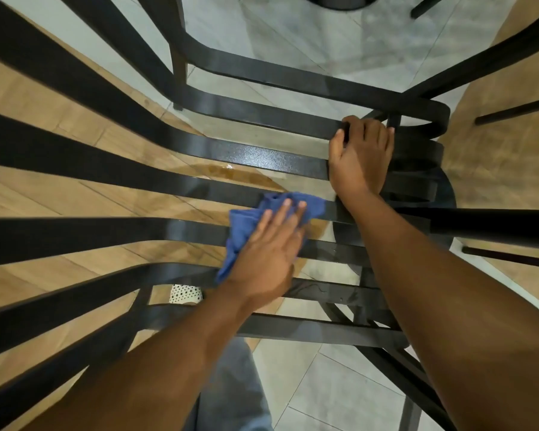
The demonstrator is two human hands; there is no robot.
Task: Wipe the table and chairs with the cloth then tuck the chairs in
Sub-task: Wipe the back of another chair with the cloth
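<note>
Pressing the crumpled blue cloth with your flat left hand, follow the black metal chair slat leftward, while your right hand grips the seat's edge.

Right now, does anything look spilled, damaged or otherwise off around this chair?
One thing: a glossy wet-looking patch lies on the wood floor under the slats of the black chair, just beyond the blue cloth. It could be a spill or a damp trace; I cannot tell which. No damage shows.

Cloth perhaps half under hand
</note>
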